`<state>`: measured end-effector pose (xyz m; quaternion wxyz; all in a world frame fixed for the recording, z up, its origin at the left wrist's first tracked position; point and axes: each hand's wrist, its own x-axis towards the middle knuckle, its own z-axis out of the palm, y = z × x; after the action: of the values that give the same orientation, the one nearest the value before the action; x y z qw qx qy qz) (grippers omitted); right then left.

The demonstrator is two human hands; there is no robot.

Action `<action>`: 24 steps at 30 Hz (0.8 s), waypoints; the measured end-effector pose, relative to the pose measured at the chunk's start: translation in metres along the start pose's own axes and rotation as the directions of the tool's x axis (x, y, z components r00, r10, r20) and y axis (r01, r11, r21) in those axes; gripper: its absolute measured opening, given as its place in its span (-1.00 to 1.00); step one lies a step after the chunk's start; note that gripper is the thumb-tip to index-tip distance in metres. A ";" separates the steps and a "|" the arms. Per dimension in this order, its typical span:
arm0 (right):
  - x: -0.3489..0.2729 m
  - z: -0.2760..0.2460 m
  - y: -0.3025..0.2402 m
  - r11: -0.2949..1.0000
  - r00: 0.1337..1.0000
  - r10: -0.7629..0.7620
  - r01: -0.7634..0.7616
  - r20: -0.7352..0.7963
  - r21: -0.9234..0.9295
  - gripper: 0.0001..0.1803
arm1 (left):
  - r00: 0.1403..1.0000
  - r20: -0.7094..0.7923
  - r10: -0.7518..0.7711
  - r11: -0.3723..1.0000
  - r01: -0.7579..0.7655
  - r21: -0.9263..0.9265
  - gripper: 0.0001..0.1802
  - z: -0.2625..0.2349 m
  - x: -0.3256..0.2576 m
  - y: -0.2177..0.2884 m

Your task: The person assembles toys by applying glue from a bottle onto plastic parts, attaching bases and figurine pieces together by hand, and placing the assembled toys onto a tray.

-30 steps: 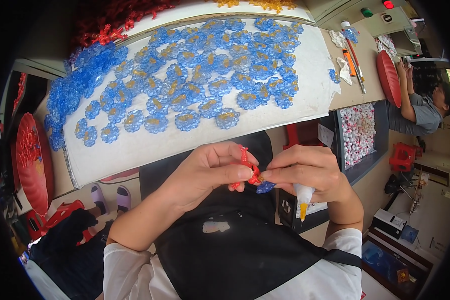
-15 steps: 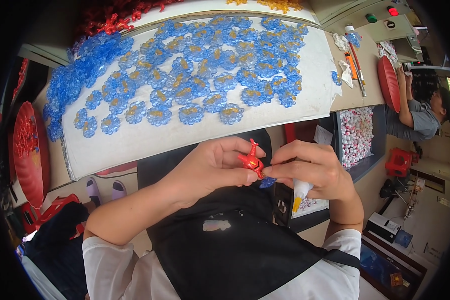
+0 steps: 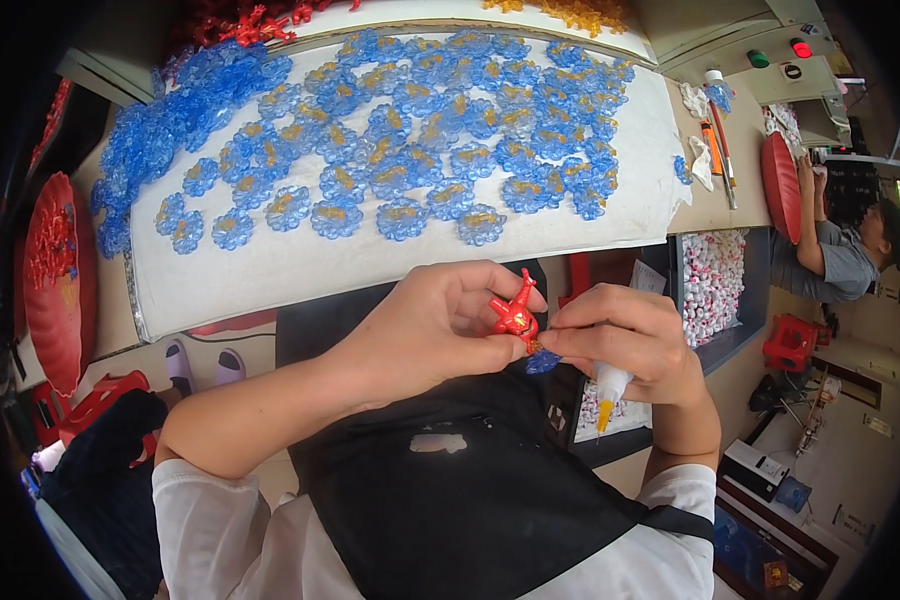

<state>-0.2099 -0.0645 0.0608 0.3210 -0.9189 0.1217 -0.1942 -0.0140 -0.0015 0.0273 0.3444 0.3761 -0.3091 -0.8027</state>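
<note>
My left hand pinches a small red branched plastic ornament between thumb and fingers, above my black apron. My right hand meets it from the right, fingertips touching the ornament's lower edge where a small gold piece shows. A white glue bottle with a yellow nozzle hangs down from the right palm. A blue translucent piece peeks out under the fingers.
A white-covered board ahead carries several blue translucent flowers with gold centres. A red dish stands at left, a tray of small red and white pieces at right. Another person works at far right.
Both hands stay together over the apron. The red ornament has turned between the fingers and now shows more fully; the right fingertips have closed in on its lower edge.
</note>
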 end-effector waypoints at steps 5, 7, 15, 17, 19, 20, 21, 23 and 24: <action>0.000 0.001 -0.001 1.000 1.000 -0.005 0.005 -0.006 0.007 -0.78 | 1.000 -0.002 0.004 1.000 -0.004 -0.013 -0.73 0.002 -0.002 0.001; 0.001 0.000 -0.001 1.000 1.000 -0.007 0.007 -0.022 -0.013 -0.79 | 1.000 -0.011 0.022 1.000 -0.022 -0.021 -0.73 0.002 -0.001 0.001; 0.008 -0.002 0.003 0.998 0.999 0.015 -0.017 -0.034 -0.057 -0.81 | 0.996 0.009 0.086 0.996 -0.086 0.003 -0.73 -0.006 0.004 0.006; 0.016 -0.001 0.004 0.998 0.999 0.003 -0.005 -0.034 -0.066 -0.81 | 0.997 0.018 0.070 0.997 -0.071 0.011 -0.72 -0.012 0.003 0.010; 0.029 0.003 0.000 0.997 0.998 -0.054 0.052 -0.025 -0.060 -0.76 | 0.997 -0.033 0.069 0.997 -0.068 0.034 -0.72 -0.017 -0.009 0.011; 0.029 0.002 -0.004 0.993 0.996 -0.083 0.080 -0.027 -0.086 -0.77 | 0.988 -0.006 0.153 0.988 -0.153 0.038 -0.71 -0.012 -0.014 0.009; 0.033 0.006 -0.006 0.986 0.995 -0.086 0.078 -0.051 -0.146 -0.77 | 0.968 -0.002 0.250 0.967 -0.249 0.061 -0.70 -0.019 -0.017 0.008; 0.040 0.015 -0.010 0.972 0.995 -0.061 0.042 -0.076 -0.230 -0.72 | 0.937 0.005 0.350 0.924 -0.346 0.165 -0.68 -0.028 -0.021 0.006; 0.043 0.021 -0.012 0.968 0.991 -0.064 0.033 -0.118 -0.249 -0.69 | 0.922 -0.008 0.387 0.891 -0.372 0.261 -0.67 -0.031 -0.027 0.011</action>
<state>-0.1608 -0.0588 0.0652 0.1914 -0.9404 0.1423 -0.2423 0.0280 0.0060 0.0292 0.4523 0.3732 -0.4666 -0.6621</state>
